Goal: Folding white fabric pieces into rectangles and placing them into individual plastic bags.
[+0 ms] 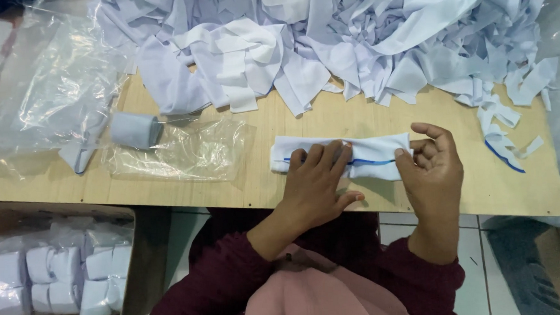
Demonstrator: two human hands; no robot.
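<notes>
From the head camera, looking down: a folded white cloth strip with a blue line [356, 156] lies on a wooden table [422, 198], close to its near edge and right of the middle. Its long axis runs left to right, parallel to that edge.

The left hand [316, 175] lies flat on the strip's left half, fingers together and pressed down, pointing away from the person. The right hand [430, 162] is at the strip's right end, its fingers curled and pinching that end, so the strip stretches leftward from it.

Along the far edge sits a heap of white cloth scraps [350, 32]. A rolled cloth [136, 129] and clear plastic bags [184, 153] lie toward the left edge. A cardboard box of wrapped white rolls [56, 271] stands below the near left corner.
</notes>
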